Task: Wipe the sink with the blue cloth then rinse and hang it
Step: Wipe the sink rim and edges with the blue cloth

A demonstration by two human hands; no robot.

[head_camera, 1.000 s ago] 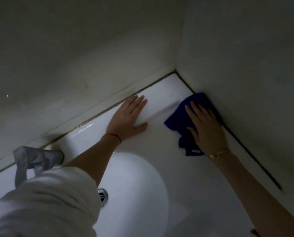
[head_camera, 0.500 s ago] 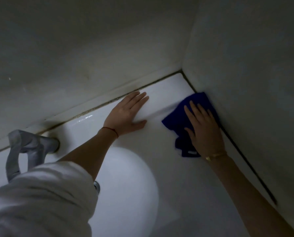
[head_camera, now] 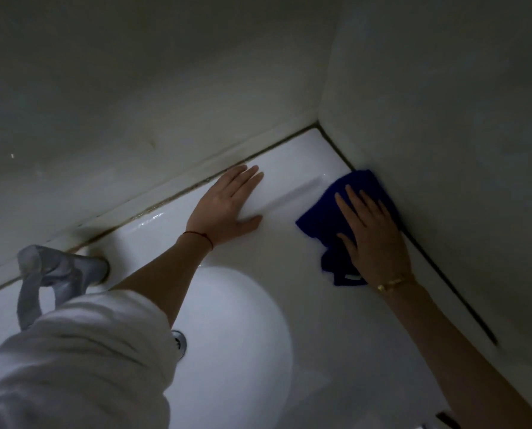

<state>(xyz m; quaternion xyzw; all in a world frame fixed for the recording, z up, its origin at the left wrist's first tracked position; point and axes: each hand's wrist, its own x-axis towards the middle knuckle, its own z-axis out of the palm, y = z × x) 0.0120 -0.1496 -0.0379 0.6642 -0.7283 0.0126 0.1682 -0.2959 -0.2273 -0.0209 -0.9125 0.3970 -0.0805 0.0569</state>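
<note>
1. Blue cloth (head_camera: 342,212) lies bunched under my right hand (head_camera: 376,236) on the flat white ledge of the sink (head_camera: 289,267), at its far right corner where the rim meets the side wall (head_camera: 444,150). I have it there because that corner seam collects grime, and the cloth's edge needs to run right up against the dark joint line.

2. On that hand the fingers (head_camera: 356,205) are straight and a little spread, flat on top of the cloth. I am pressing it down, not gripping it; a flat palm spreads the push so more of the fabric rubs the porcelain.

3. My left hand (head_camera: 227,209) rests flat on the back ledge, just beside the rear wall seam, with nothing under it. Its fingers are straight and together, thumb out. I judge it a brace: leaning this far over the basin, I want weight on something solid.

4. Cloth and left hand sit apart, with a shallow groove in the ledge between them.

5. At the back edge towards the left stands the tap (head_camera: 63,270), with a pale rag draped over it, partly hidden by my white sleeve (head_camera: 72,366). The drain (head_camera: 179,342) shows at the bottom of the bowl.

6. To my mind the wiping is under way; rinsing and hanging are not yet done.
</note>
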